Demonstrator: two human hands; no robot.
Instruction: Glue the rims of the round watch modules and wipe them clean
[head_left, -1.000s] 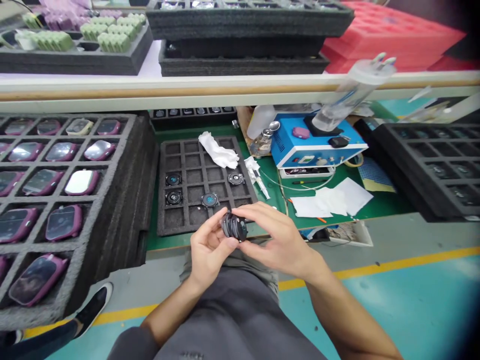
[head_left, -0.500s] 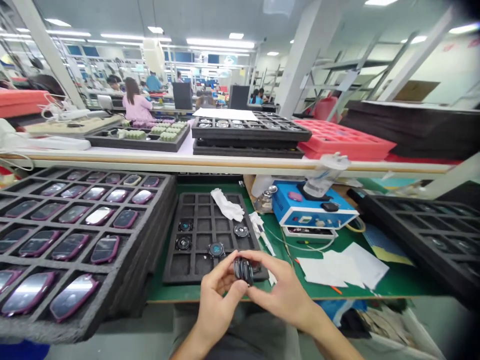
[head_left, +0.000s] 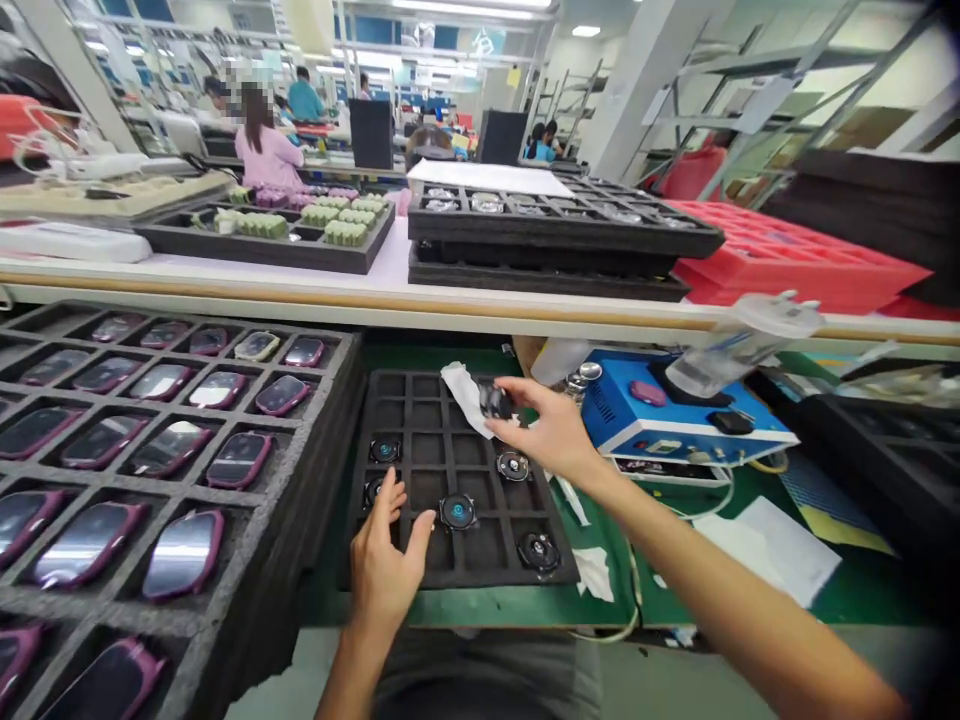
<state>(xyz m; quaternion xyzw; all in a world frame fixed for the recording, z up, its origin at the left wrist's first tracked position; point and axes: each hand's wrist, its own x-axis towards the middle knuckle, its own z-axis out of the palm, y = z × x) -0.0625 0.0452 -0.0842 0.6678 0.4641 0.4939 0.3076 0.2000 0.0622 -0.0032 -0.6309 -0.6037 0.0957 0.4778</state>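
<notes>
My right hand [head_left: 553,432] pinches a dark round watch case [head_left: 495,400] between thumb and fingers, above the far right part of a black foam tray [head_left: 426,412]. A crumpled white glove [head_left: 463,395] lies just left of it. Over the tray's left side, my left hand [head_left: 384,568] has its thumb and fingers spread, with its fingertips at a partly covered round watch [head_left: 372,490]; contact is unclear. Another watch [head_left: 385,450] sits above that one. A watch with a lit face [head_left: 458,511] lies mid-tray. Two round cases [head_left: 514,465] lie in the right-hand cells.
Stacked grey foam trays [head_left: 289,480] with purple-rimmed watches stand at left. A blue machine [head_left: 622,425] bearing a clear cup [head_left: 720,350] is at right, near white papers [head_left: 780,545]. A shelf edge [head_left: 322,296] crosses behind, holding black trays [head_left: 540,235] and red trays [head_left: 795,260].
My hands have parted from around the dark round watch parts. The right carried a case away from me over the tray; the left moved leftward and opened. The whole view has shifted.
</notes>
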